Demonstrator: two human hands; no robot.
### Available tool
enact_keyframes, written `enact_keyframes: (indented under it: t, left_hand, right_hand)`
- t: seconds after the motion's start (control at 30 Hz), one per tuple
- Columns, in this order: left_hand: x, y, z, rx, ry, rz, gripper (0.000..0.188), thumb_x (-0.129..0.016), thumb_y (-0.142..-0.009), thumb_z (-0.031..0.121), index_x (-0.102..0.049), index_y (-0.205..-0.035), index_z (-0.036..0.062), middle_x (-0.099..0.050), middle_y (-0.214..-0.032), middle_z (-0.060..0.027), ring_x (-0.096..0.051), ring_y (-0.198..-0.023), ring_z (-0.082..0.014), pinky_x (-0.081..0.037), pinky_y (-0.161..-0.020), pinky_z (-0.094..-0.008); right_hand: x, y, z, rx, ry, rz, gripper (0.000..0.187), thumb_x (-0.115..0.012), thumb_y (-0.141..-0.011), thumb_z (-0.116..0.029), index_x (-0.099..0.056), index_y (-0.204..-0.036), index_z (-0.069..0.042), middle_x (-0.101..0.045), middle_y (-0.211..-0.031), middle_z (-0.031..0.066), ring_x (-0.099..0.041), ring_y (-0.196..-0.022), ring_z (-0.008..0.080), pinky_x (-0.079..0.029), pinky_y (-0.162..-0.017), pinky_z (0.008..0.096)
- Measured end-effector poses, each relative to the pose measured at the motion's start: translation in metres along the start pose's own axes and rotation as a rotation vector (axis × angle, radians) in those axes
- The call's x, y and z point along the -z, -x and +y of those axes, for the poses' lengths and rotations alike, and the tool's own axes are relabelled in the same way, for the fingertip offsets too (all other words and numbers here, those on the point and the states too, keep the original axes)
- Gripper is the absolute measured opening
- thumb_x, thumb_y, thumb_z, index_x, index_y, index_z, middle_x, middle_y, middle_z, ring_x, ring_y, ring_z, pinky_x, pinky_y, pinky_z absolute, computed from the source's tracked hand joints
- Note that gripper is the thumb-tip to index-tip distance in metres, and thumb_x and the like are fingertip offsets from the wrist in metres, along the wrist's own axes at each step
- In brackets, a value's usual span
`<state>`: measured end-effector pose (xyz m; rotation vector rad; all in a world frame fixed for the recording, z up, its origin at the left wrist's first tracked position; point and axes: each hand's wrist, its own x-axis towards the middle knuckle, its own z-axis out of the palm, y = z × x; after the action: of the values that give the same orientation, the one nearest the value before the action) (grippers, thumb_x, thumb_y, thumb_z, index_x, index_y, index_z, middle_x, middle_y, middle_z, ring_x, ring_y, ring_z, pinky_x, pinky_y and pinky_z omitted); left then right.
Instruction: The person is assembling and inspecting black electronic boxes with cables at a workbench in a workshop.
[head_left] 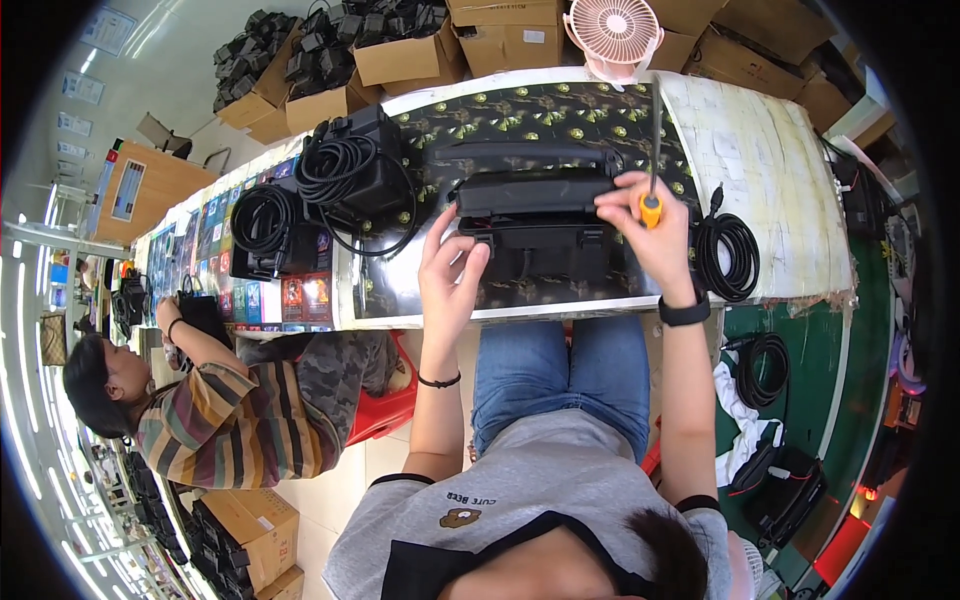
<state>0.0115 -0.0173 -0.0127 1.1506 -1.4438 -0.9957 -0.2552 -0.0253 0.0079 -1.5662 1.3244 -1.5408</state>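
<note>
A long black plastic case (540,195) lies in front of me on the patterned mat, its upper part raised from the lower part (530,258) along a dark gap. Against the case's left end rests the index finger of my left hand (447,285); its thumb stands apart. My right hand (658,243) carries a screwdriver (651,208) with a yellow-orange handle, the long shaft pointing away from me. The thumb and fingertips of that hand meet the case's right end. What is inside the case is hidden.
Coiled black cables lie on black units (360,165) at the left, and another cable coil (728,255) at the right. A pink fan (615,35) stands at the far edge, before cardboard boxes (510,45). A co-worker (240,420) sits at the left.
</note>
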Motion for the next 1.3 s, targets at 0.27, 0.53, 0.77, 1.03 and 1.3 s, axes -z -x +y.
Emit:
enact_keyframes:
  t: [0.27,0.53,0.77,1.03,1.3]
  left_hand:
    - [0.006,0.019,-0.002,-0.049,0.003,-0.058,0.015,-0.067,-0.09,0.007,-0.062,-0.092,-0.0067,-0.028,-0.153,-0.0166,-0.06,-0.097,-0.0133,-0.049,-0.082,-0.0251]
    - [0.007,0.027,-0.007,-0.044,0.112,-0.055,0.012,-0.066,-0.089,0.003,-0.061,-0.094,-0.0057,-0.03,-0.152,-0.015,-0.059,-0.107,-0.0157,-0.048,-0.093,-0.0287]
    - [0.009,0.025,-0.012,-0.002,0.119,-0.068,0.011,-0.066,-0.09,0.005,-0.063,-0.096,-0.0046,-0.033,-0.15,-0.0146,-0.057,-0.112,-0.0164,-0.046,-0.095,-0.0307]
    - [0.007,0.027,-0.021,-0.003,0.111,-0.009,0.01,-0.065,-0.089,0.006,-0.065,-0.095,-0.0011,-0.039,-0.144,-0.0135,-0.053,-0.121,-0.0219,-0.045,-0.101,-0.0357]
    - [0.012,0.022,-0.022,-0.039,-0.022,-0.014,0.01,-0.068,-0.085,0.01,-0.066,-0.091,0.0021,-0.042,-0.143,-0.015,-0.049,-0.125,-0.0306,-0.039,-0.104,-0.0427]
  right_hand:
    - [-0.015,-0.06,0.008,-0.06,-0.069,0.163,0.036,-0.078,-0.083,-0.017,-0.044,-0.075,-0.01,-0.07,-0.082,0.004,-0.064,-0.077,0.0084,-0.049,-0.069,0.022]
    - [-0.015,-0.064,0.004,-0.219,-0.15,0.179,0.035,-0.078,-0.084,-0.02,-0.044,-0.076,-0.012,-0.069,-0.085,0.0012,-0.048,-0.062,0.0027,-0.04,-0.055,0.0194]
    - [-0.008,-0.056,0.002,-0.255,-0.216,0.17,0.034,-0.076,-0.087,-0.021,-0.044,-0.077,-0.013,-0.07,-0.088,0.0021,-0.05,-0.066,0.0024,-0.042,-0.056,0.0193]
    - [0.002,-0.037,-0.007,-0.249,-0.216,0.09,0.027,-0.067,-0.094,-0.019,-0.043,-0.082,-0.013,-0.065,-0.088,0.0011,-0.067,-0.097,0.0113,-0.042,-0.058,0.0191]
    - [0.004,0.003,-0.02,-0.138,-0.253,-0.032,0.023,-0.062,-0.093,-0.001,-0.043,-0.083,-0.008,-0.065,-0.087,0.007,-0.067,-0.1,0.0185,-0.049,-0.084,0.0268]
